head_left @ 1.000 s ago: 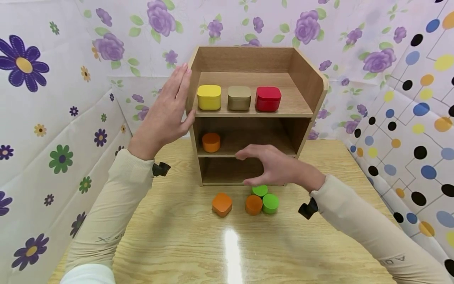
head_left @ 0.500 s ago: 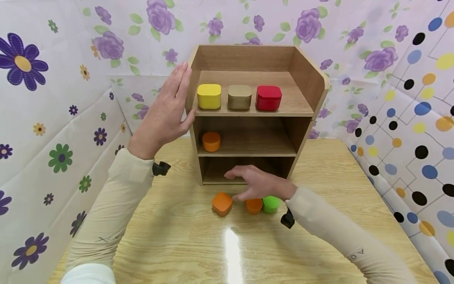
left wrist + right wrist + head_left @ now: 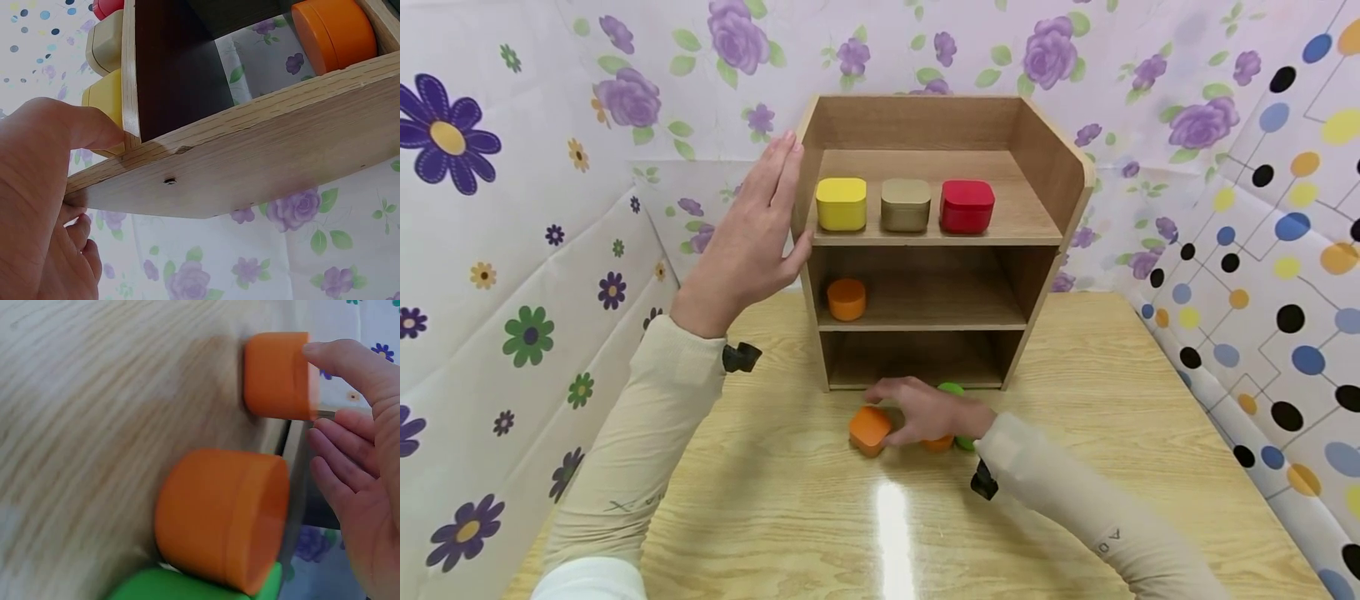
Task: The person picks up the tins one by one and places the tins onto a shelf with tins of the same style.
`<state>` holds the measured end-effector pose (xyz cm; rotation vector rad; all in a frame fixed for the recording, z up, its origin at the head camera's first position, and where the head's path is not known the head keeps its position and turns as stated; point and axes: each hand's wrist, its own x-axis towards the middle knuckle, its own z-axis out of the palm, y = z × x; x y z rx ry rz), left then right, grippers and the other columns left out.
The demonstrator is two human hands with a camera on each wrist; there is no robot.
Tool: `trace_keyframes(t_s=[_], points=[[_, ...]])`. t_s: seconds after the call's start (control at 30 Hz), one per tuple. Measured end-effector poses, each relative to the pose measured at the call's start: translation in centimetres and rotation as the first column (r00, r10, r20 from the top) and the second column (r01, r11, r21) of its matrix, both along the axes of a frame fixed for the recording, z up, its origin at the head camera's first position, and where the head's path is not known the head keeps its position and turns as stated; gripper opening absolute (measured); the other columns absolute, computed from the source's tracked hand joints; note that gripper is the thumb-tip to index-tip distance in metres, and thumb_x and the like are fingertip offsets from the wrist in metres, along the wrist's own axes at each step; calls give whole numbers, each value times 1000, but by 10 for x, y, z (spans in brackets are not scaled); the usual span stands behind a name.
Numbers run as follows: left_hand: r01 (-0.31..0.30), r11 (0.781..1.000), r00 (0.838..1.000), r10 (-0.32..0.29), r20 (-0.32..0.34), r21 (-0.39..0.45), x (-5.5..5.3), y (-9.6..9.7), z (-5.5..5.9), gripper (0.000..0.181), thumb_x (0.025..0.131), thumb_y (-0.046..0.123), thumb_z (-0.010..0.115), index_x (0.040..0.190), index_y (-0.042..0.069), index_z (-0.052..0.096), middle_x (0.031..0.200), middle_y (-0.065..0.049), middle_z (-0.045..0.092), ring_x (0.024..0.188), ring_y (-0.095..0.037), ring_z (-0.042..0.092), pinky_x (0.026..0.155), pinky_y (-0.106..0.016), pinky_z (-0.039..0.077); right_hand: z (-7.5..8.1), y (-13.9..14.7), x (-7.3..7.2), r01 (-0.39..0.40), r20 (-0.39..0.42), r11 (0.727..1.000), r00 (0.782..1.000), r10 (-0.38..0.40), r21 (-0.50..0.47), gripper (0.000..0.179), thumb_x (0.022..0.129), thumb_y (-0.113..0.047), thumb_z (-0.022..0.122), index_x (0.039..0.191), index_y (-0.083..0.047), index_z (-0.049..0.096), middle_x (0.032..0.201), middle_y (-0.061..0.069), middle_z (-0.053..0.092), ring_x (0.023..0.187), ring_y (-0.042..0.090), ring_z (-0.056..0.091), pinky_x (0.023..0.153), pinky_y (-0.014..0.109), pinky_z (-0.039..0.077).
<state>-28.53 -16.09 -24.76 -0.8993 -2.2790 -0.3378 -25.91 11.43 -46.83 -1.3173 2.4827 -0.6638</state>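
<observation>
My left hand (image 3: 752, 225) rests along the left side of a small wooden shelf (image 3: 940, 240), fingers straight. Its thumb lies on the shelf's front edge in the left wrist view, near the yellow box (image 3: 103, 103). Over the table, my right hand (image 3: 925, 410) reaches around an orange rounded-square box (image 3: 870, 431), fingers behind it and thumb in front. In the right wrist view the thumb tip overlaps the top edge of that box (image 3: 278, 375); contact is unclear. Beneath the hand stand an orange round box (image 3: 219, 515) and green boxes (image 3: 951, 388), partly hidden.
On the shelf's top board stand the yellow box (image 3: 842, 205), a khaki box (image 3: 906, 206) and a red box (image 3: 967, 207). An orange round box (image 3: 847, 300) sits at the left of the middle level. Patterned cloth walls (image 3: 1232, 208) surround the wooden table (image 3: 760, 500).
My right hand has come down and to the left, from in front of the shelf to the orange rounded-square box on the table. My left hand has stayed against the shelf side.
</observation>
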Motion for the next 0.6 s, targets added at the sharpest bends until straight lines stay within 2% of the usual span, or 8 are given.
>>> trace_keyframes(t_s=[0.17, 0.6], points=[[-1, 1000, 1000, 1, -3, 0, 0, 0, -1, 85, 98, 10, 63, 166, -6, 15, 177, -22, 13, 165, -37, 14, 138, -41, 9, -8, -4, 0, 5, -1, 1000, 1000, -5, 10, 71, 91, -26, 83, 151, -1, 54, 151, 11, 60, 132, 23, 62, 113, 39, 55], [3, 1000, 1000, -3, -5, 2, -2, 0, -2, 86, 98, 9, 63, 167, -5, 14, 177, -22, 13, 166, -35, 12, 138, -41, 10, -15, -7, -1, 48, -13, 999, 999, -47, 15, 65, 88, -29, 86, 144, -6, 61, 143, 5, 66, 124, 16, 64, 109, 31, 56]])
